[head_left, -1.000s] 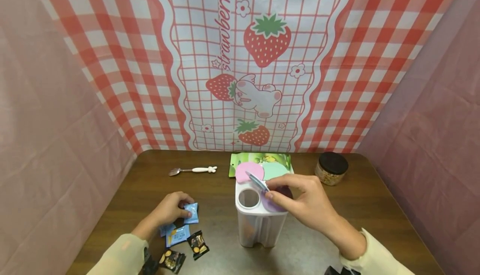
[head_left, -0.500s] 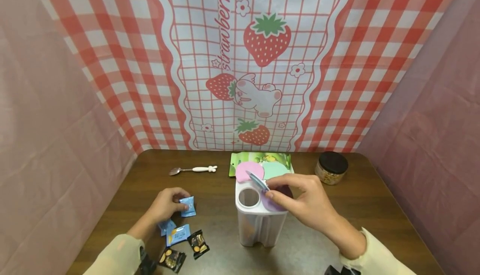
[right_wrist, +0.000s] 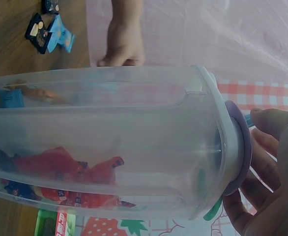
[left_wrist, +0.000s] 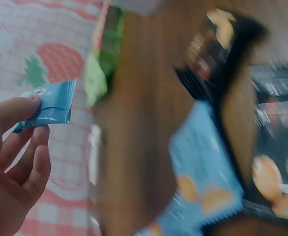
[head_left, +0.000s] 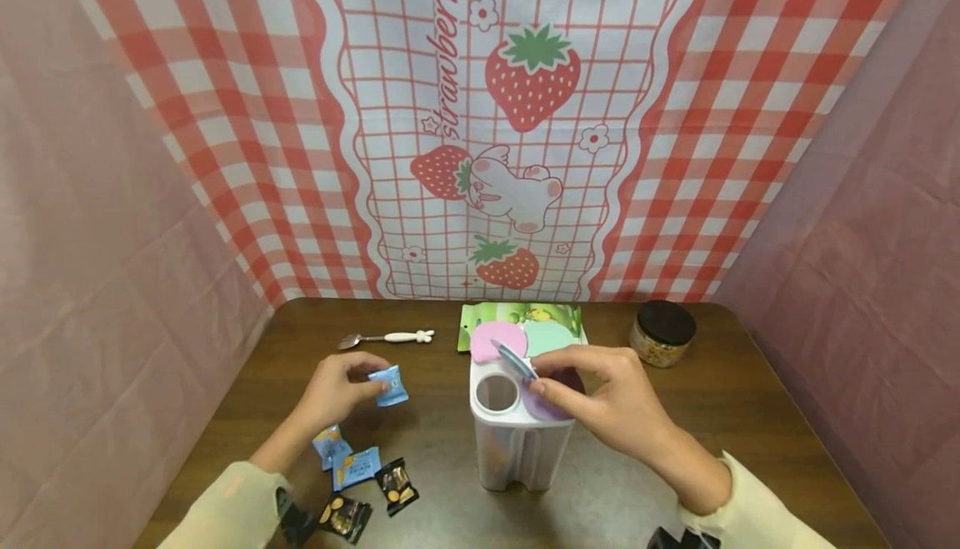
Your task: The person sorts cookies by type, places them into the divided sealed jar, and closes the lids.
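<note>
My left hand [head_left: 337, 391] pinches a small blue snack packet [head_left: 390, 386] between thumb and fingers, held up over the table. In the left wrist view the blue packet [left_wrist: 49, 104] stands out from the fingertips. My right hand [head_left: 611, 399] holds up a bluish flap lid [head_left: 514, 361] on a tall clear container [head_left: 521, 457] with a white top. Under that raised lid is a round opening [head_left: 497, 394]. Pink [head_left: 498, 341], mint [head_left: 550, 340] and purple [head_left: 546, 407] lids cover the others. Through the wall, the right wrist view shows red packets [right_wrist: 55, 164] and a blue packet [right_wrist: 9, 98] inside.
Two blue packets [head_left: 357, 467] and two black packets [head_left: 397, 486] lie at the front left. A white-handled spoon [head_left: 405, 338] lies farther back. Behind the container is a green bag [head_left: 480, 316]; a black-lidded jar [head_left: 663, 334] stands at the back right.
My left hand has lifted the blue packet off the pile, moving it up and away toward the back. My right hand keeps the lid raised, unmoved.
</note>
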Demonstrator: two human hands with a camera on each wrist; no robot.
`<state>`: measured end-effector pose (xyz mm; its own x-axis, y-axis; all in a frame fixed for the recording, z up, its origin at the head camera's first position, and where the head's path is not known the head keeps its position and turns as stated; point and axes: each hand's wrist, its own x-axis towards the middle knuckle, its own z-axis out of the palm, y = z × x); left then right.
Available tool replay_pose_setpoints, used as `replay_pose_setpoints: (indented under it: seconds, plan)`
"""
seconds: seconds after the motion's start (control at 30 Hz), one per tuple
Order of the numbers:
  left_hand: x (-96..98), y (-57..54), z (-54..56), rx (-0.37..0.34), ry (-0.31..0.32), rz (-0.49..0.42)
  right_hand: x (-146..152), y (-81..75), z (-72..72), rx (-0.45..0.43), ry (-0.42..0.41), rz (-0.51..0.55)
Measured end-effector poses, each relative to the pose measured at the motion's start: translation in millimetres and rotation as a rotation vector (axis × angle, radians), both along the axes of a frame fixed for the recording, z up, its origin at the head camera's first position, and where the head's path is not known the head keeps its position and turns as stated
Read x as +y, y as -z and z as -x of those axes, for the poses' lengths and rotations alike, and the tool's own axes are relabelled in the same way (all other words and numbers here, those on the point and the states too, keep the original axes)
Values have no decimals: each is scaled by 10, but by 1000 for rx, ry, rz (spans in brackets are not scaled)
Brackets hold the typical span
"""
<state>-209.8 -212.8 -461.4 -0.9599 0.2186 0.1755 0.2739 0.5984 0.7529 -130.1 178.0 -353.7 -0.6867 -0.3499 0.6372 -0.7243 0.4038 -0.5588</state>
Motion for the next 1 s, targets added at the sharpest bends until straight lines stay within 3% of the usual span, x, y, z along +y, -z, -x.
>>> replay_pose_setpoints:
  seconds: [0.13,0.5,0.73,1.0]
  plan:
    - [138,-194,-88,48,2,-75,-3,3,5,13,-2,4]
    - [525,-693,-340,172,80,-263,-21,-18,4,42,-16,19]
    - [722,-902,-431,217,154,-387,-18,-10,3,15,-10,8]
    - [903,-1071,-529,216,237,-456,-18,-26,-7,-17,5,-6]
